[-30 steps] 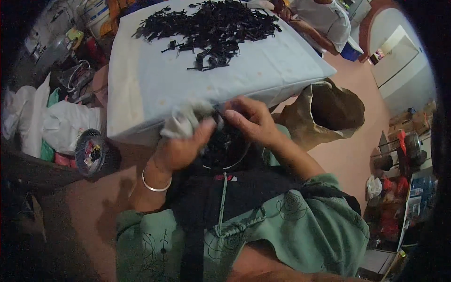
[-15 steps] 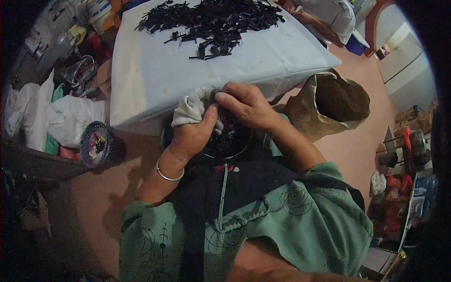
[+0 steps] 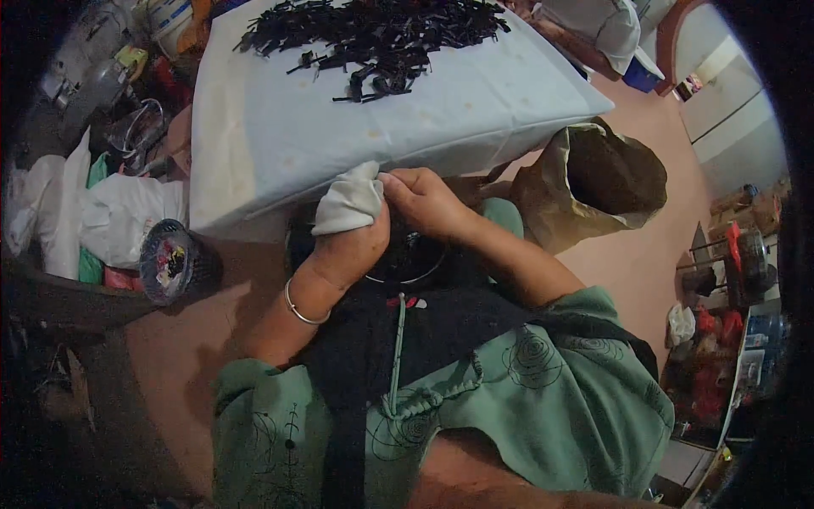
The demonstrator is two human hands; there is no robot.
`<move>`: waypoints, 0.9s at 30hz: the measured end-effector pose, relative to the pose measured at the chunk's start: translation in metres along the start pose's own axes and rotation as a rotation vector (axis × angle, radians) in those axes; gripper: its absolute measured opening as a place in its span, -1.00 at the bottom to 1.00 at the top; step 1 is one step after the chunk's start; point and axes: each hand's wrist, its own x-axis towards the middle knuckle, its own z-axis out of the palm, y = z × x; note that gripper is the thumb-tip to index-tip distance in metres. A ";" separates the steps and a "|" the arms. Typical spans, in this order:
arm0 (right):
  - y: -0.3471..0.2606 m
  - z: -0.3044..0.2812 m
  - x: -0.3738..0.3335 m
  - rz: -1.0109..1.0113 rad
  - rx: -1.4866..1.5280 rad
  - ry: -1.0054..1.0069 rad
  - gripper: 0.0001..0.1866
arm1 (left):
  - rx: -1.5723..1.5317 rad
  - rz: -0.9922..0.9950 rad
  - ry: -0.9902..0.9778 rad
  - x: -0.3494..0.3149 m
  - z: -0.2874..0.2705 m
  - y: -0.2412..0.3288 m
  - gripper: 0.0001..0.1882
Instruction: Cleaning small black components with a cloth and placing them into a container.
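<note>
My left hand (image 3: 354,248) is closed, with a whitish cloth (image 3: 349,204) bunched over its fingers. My right hand (image 3: 434,204) meets it from the right, thumb and fingers pinched together at the cloth's edge. Whatever lies in that pinch is hidden. Below both hands, at my lap, is a dark round container whose pale rim (image 3: 415,278) shows as a curved line; its contents are dark and hard to make out. Beyond the hands, a heap of small black parts (image 3: 381,42) lies on the far side of a table with a white cover (image 3: 322,140).
An open brown sack (image 3: 543,199) stands right of the table's near corner. On the left are a dark mesh basket (image 3: 161,276) with colourful scraps and some white bags (image 3: 127,216). A crowded shelf (image 3: 721,365) lines the right side.
The left hand has turned, so the cloth now covers its fingers and the thumb no longer shows. My right hand has drawn slightly lower, still pinched at the cloth.
</note>
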 end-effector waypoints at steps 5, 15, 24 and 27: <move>-0.017 -0.009 -0.006 0.022 -0.078 -0.107 -0.68 | -0.426 -0.374 -0.019 -0.004 0.002 0.000 -0.75; -0.005 0.002 0.001 -0.054 0.045 -0.010 -0.69 | 0.002 0.037 0.035 0.002 0.006 -0.010 -0.77; 0.002 -0.038 -0.002 -0.020 -0.330 -0.110 -0.82 | -0.795 -0.637 -0.120 0.010 -0.004 -0.015 -0.84; -0.008 -0.036 -0.007 -0.065 -0.213 -0.085 -0.84 | -0.812 -0.674 -0.159 0.009 0.000 -0.017 -0.80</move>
